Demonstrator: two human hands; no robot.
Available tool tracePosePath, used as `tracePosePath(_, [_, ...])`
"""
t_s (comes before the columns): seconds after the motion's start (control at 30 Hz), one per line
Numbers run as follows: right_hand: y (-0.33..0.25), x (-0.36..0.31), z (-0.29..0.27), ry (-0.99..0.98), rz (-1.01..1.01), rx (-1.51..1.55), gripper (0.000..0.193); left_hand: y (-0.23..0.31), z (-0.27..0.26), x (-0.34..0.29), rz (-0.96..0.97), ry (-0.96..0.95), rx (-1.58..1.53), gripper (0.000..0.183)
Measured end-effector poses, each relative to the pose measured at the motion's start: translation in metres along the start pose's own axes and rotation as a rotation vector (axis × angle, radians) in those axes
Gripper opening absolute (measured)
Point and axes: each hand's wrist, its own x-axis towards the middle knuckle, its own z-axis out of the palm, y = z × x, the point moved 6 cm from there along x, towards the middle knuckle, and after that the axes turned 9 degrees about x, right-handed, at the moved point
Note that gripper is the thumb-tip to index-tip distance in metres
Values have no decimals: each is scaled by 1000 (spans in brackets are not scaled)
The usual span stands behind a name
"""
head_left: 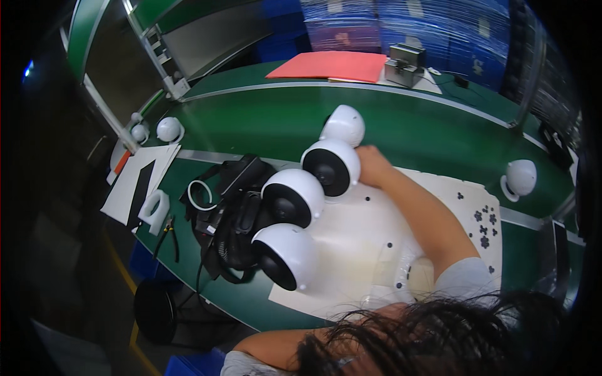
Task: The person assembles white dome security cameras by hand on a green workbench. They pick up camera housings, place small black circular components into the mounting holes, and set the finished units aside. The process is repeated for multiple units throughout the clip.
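Several white ball-shaped devices stand in a slanting row, with black round faces on the nearer ones: a front one [287, 255], a second [301, 191], a third [345, 160] and a rear one [348, 124]. My right hand [373, 167] is closed against the right side of the third device, its fingertips hidden behind the white shell. My left forearm [282, 348] crosses the lower edge. Dark hair covers most of my left hand [396, 309], so its fingers do not show. Close to it, clear plastic film [382, 291] lies on the cream sheet [335, 250].
A black strapped device [235, 213], pliers [167, 238] and a tape dispenser-like white piece [153, 212] lie left. Small black parts [484, 232] are scattered right, near another white ball device [520, 178]. Behind are a pink sheet [326, 65] and metal box [404, 65].
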Motion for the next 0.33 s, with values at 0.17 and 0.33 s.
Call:
tracePosePath(0.17, [15, -29, -70, 337, -121, -239, 25, -8, 27, -15, -181, -125, -256, 40])
tracePosePath(0.33, [27, -108, -148, 454, 366, 180, 25, 0, 6, -3, -195, -92, -172, 53])
